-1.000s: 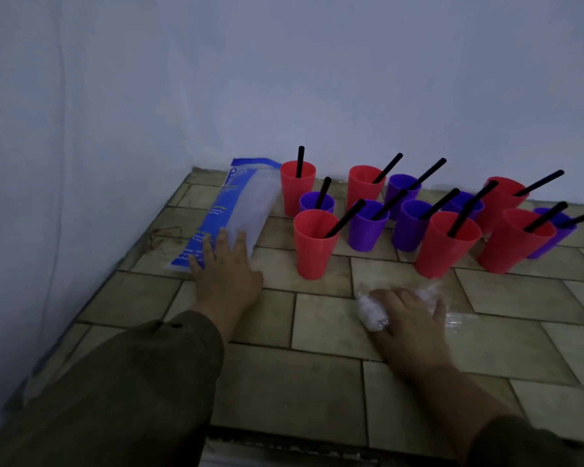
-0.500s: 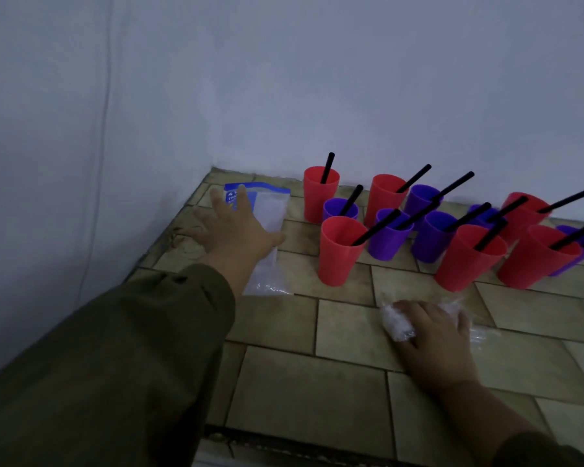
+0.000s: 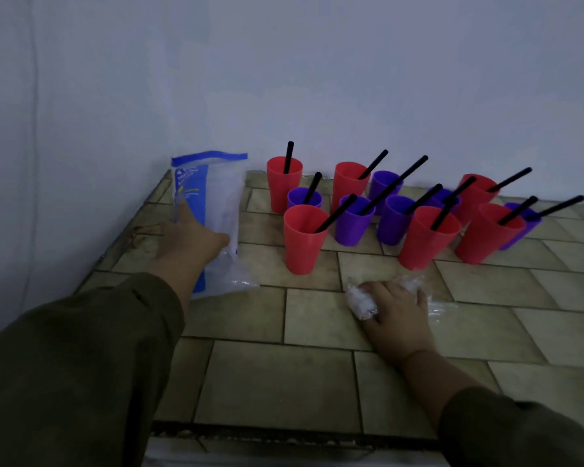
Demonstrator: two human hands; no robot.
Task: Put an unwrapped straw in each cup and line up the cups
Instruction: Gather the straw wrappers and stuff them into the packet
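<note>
Several red cups (image 3: 303,239) and purple cups (image 3: 353,220) stand bunched on the tiled counter, each with a black straw (image 3: 334,214) leaning in it. My left hand (image 3: 188,237) grips a blue and clear plastic straw bag (image 3: 213,217) and holds it raised and upright at the left of the cups. In front of the cups my right hand (image 3: 397,315) rests on the tiles, its fingers closed over a wad of crumpled clear straw wrappers (image 3: 361,299).
The tiled counter (image 3: 277,379) ends at a front edge just below my arms. A pale wall runs behind the cups and along the counter's left side. More clear wrapper plastic (image 3: 440,310) lies to the right of my right hand.
My left hand has taken hold of the straw bag, which lay flat, and lifted it upright towards the back left corner. My right hand stays on the wrapper wad.
</note>
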